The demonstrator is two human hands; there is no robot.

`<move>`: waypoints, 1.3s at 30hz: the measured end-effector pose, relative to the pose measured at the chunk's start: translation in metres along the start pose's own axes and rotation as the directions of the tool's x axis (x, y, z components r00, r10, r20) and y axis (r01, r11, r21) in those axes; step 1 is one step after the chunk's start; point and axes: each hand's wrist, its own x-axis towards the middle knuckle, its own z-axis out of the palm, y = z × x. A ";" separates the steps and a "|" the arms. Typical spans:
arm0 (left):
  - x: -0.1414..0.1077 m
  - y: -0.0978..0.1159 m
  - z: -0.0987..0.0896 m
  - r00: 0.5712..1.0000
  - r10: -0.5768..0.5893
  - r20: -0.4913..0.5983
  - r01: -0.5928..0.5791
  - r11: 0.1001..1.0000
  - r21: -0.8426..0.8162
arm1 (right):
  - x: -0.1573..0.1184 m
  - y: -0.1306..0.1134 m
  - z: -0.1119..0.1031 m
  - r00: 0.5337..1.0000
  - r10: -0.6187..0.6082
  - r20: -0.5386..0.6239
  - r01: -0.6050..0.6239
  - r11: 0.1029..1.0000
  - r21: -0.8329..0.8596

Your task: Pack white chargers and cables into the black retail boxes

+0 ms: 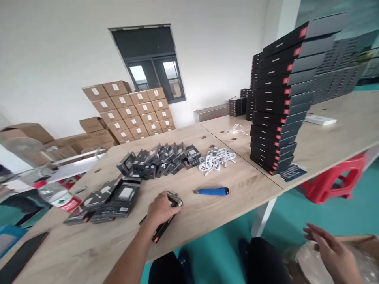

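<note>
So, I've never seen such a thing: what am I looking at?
There's no robot, only a person's two bare hands. The one picture comes from a camera worn on the head, looking forward and down. The left hand is on a small dark box, partly hiding it; how firmly it's held, I can't tell. The right hand, out to the side, appears to hold nothing. On the wooden table are a blue cutter, some white cables, more dark packages and a tall stack of black boxes.
</note>
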 end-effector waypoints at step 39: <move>-0.080 -0.013 0.001 0.776 0.504 -0.379 -0.579 0.808 -0.109 | -0.168 -0.186 0.227 0.497 -0.493 0.714 0.037 0.834 0.550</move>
